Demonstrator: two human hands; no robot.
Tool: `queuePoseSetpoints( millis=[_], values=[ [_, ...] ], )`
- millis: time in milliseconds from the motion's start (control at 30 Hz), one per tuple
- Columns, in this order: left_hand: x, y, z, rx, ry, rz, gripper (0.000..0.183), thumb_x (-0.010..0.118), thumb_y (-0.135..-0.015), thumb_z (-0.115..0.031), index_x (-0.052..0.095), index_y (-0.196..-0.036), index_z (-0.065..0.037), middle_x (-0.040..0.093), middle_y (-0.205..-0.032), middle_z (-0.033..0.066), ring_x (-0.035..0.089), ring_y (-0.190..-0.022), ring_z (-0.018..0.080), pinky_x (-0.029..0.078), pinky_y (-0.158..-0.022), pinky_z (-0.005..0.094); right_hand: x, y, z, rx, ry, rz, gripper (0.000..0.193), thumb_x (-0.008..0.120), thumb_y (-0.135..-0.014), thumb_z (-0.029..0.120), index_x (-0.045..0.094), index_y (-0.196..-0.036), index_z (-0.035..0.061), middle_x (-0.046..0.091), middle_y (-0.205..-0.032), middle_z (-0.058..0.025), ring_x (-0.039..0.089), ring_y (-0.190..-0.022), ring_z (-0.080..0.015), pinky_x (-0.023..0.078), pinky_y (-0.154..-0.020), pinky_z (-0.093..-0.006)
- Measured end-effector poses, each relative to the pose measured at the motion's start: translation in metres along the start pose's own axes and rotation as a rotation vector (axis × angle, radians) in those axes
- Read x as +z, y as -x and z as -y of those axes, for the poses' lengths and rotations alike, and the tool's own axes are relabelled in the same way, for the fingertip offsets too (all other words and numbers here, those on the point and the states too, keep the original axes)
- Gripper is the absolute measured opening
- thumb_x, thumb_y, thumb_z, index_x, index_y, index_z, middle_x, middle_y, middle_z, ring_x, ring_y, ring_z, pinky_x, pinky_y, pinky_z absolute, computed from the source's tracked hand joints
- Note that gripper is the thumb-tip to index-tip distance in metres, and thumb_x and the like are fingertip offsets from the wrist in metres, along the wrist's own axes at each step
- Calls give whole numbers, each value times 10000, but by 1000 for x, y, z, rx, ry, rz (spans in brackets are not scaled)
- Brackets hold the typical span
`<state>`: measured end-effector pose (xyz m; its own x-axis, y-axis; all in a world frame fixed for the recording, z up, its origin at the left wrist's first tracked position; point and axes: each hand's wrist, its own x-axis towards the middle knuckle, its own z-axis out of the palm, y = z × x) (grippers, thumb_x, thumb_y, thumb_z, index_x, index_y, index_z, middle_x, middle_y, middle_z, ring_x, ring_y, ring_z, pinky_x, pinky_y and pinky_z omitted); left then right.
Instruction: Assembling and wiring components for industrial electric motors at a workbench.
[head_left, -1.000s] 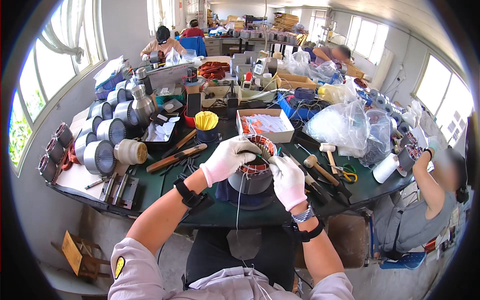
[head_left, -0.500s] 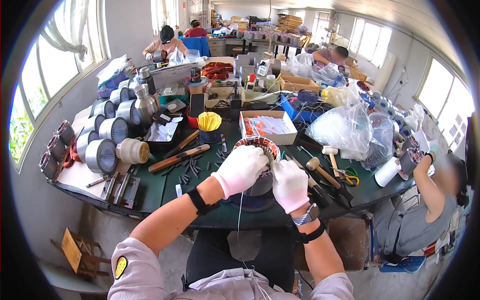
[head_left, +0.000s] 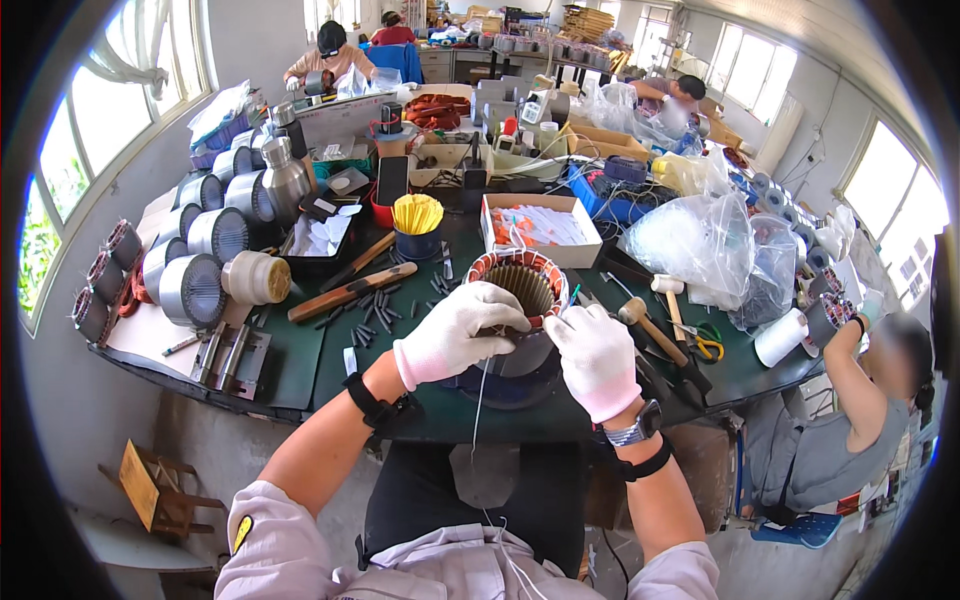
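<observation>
A motor stator point(head_left: 541, 292) with a ring of copper-red winding laced in white cord stands upright before me, its slotted bore facing up. My left hand point(head_left: 452, 338), in a white glove with a pink cuff, grips the near left of the winding rim with fingers together. My right hand point(head_left: 597, 362), gloved alike, is pinched closed at the right side of the rim. A thin green-tipped thing point(head_left: 574, 294) sticks up by its fingers; what they pinch is hidden. White cord point(head_left: 478, 410) hangs from beneath my left hand toward my lap. Under the stator is a dark round base point(head_left: 500, 390).
Left lie a wooden stick point(head_left: 352, 292), short black pieces point(head_left: 377, 316) and metal stators point(head_left: 192, 290). Beyond stand a cup of yellow strips point(head_left: 417, 214) and a box of white-and-orange strips point(head_left: 541, 238). Right are a mallet point(head_left: 650, 325), scissors point(head_left: 708, 347) and a co-worker point(head_left: 830, 430).
My hands have drawn apart, the left shifting left and slightly down. More of the stator's ring and bore now shows between them. The whole view has tilted slightly.
</observation>
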<state>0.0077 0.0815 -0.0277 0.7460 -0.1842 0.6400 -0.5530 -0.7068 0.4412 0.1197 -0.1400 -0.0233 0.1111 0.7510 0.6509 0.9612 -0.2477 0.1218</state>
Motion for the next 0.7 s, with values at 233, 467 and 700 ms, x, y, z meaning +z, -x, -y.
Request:
queuePoseSetpoints(
  millis=[233, 467, 700],
  values=[
    [11, 8, 11, 21, 43, -85, 222, 793, -793, -21, 796, -1007, -81, 717, -1033, 73, 677, -1000, 287, 538, -899, 410, -1, -8, 5, 22, 0, 57, 175, 641, -862, 89, 677, -1031, 62, 613, -941, -66, 649, -831, -243, 532, -670, -386],
    [17, 7, 8, 15, -30, -131, 210, 796, -793, 1, 799, -984, -88, 714, -988, 70, 676, -970, 278, 530, -871, 407, -23, -30, 6, 100, -45, 299, 112, 606, -912, 72, 672, -1002, 57, 675, -952, -132, 728, -856, -299, 585, -714, -405],
    [23, 5, 6, -21, -92, -191, 203, 789, -766, -5, 787, -949, -93, 713, -966, 52, 677, -964, 256, 525, -885, 393, -58, -69, -18, -61, 181, 258, 67, 670, -826, 118, 735, -828, 103, 689, -841, -89, 702, -904, -279, 555, -811, -417]
  ],
)
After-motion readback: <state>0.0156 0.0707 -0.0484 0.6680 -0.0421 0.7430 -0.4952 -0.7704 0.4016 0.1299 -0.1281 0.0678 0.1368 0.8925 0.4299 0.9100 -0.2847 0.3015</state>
